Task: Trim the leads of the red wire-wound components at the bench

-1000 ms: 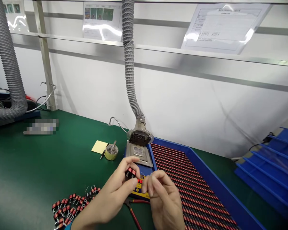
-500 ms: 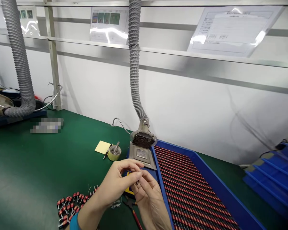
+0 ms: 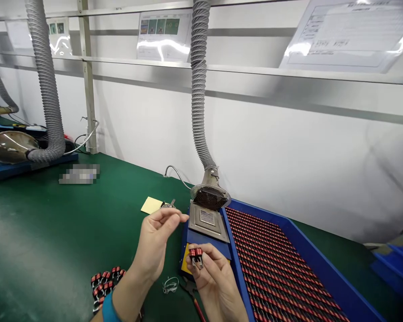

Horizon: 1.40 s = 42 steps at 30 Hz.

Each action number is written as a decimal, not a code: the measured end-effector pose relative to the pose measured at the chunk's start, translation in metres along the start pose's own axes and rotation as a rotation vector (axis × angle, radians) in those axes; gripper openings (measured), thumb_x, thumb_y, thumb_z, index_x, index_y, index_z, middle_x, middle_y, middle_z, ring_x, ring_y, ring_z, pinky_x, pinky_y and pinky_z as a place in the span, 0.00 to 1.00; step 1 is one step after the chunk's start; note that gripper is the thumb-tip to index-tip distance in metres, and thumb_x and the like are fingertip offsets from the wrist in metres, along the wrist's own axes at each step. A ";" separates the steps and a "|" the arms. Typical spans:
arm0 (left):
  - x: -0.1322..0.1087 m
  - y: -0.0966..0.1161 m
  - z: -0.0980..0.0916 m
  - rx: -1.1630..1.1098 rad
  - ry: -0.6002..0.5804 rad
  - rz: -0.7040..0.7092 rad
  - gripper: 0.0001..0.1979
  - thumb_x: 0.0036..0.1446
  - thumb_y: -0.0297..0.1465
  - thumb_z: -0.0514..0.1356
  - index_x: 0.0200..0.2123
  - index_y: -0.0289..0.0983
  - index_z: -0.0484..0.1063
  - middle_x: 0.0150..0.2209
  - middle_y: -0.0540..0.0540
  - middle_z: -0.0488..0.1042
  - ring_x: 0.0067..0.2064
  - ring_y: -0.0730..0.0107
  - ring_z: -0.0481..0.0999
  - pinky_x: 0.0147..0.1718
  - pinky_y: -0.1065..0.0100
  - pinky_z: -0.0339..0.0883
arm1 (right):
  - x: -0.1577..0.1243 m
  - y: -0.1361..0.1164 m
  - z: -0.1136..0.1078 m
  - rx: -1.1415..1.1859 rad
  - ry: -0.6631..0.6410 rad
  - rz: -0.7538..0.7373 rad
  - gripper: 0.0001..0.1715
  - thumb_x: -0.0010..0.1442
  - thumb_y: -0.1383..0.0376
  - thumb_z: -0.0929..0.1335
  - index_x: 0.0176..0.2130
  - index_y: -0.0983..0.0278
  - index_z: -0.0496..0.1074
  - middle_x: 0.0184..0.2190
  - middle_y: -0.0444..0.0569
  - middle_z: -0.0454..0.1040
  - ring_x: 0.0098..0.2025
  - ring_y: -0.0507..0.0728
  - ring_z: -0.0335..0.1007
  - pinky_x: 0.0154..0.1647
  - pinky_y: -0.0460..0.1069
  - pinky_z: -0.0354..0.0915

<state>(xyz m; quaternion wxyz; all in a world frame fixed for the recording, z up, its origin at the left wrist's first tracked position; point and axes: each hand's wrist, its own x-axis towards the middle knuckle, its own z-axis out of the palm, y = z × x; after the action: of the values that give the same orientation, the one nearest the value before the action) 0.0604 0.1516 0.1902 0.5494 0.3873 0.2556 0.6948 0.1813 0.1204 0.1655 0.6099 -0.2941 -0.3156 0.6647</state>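
Observation:
A small red and black component (image 3: pixel 196 256) with pale wire legs is pinched between the thumb and fingers of my right hand (image 3: pixel 218 279), over the front of a blue and yellow machine (image 3: pixel 208 237). Up and to the left, my left hand (image 3: pixel 156 241) has its thumb and index fingertips pressed together; whatever they hold, if anything, is too small to make out. Similar red and black components (image 3: pixel 104 286) lie in a loose group beside my left forearm. Many more fill a blue tray (image 3: pixel 332 264) in rows on the right.
Pliers (image 3: pixel 197 306) and a coil of thin wire (image 3: pixel 170 285) lie between my forearms. A fume hood (image 3: pixel 210 194) on a grey hose hangs over the machine's metal plate. Yellow notes (image 3: pixel 152 205) are behind my left hand. Blue racks (image 3: pixel 398 264) stand far right.
My hands have come apart, the left moving up and left. The component in my right hand now shows clearly. The camera view has shifted left.

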 end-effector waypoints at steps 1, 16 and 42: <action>0.000 0.003 -0.002 0.108 -0.099 -0.029 0.09 0.48 0.34 0.65 0.33 0.37 0.76 0.34 0.47 0.78 0.41 0.68 0.74 0.44 0.69 0.65 | 0.000 0.000 -0.001 0.007 0.000 0.002 0.09 0.45 0.64 0.75 0.29 0.65 0.75 0.31 0.48 0.77 0.29 0.51 0.72 0.33 0.46 0.68; -0.005 -0.005 0.007 0.029 0.072 -0.021 0.05 0.46 0.31 0.66 0.23 0.36 0.76 0.23 0.50 0.77 0.29 0.75 0.74 0.33 0.75 0.67 | 0.002 0.004 -0.002 -0.045 -0.013 -0.010 0.11 0.45 0.64 0.75 0.29 0.66 0.75 0.29 0.48 0.76 0.28 0.50 0.71 0.32 0.44 0.69; -0.022 0.045 -0.038 0.580 0.105 0.114 0.07 0.49 0.36 0.64 0.29 0.39 0.79 0.30 0.46 0.80 0.37 0.63 0.77 0.38 0.68 0.70 | -0.003 -0.017 -0.013 -0.071 -0.078 0.079 0.09 0.46 0.64 0.74 0.29 0.64 0.74 0.27 0.47 0.76 0.22 0.49 0.68 0.25 0.44 0.65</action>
<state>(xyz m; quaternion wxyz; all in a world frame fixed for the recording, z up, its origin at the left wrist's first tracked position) 0.0053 0.1212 0.1980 0.3619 0.5055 0.4494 0.6415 0.2020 0.1189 0.1703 0.5595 -0.3014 -0.3506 0.6879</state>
